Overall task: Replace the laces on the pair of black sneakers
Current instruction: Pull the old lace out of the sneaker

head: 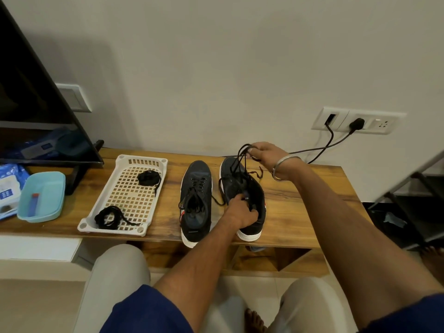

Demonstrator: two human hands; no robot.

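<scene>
Two black sneakers with white soles stand side by side on the wooden table (300, 195). The left sneaker (195, 200) is laced. My left hand (241, 210) grips the opening of the right sneaker (240, 186). My right hand (266, 155) is raised above that shoe's toe and pinches a black lace (240, 162), pulled up in loops out of the shoe. One end of the lace trails on the table beside the shoe. A white perforated tray (120, 195) left of the shoes holds two bundled black laces, one at the back (149, 177), one at the front (109, 216).
A light blue plastic box (42, 197) and a blue packet (8, 186) sit at the table's left end, under a TV screen (36, 92). Black cables (322, 150) run from wall sockets (358, 120) down behind the table. A metal rack (413, 188) stands to the right.
</scene>
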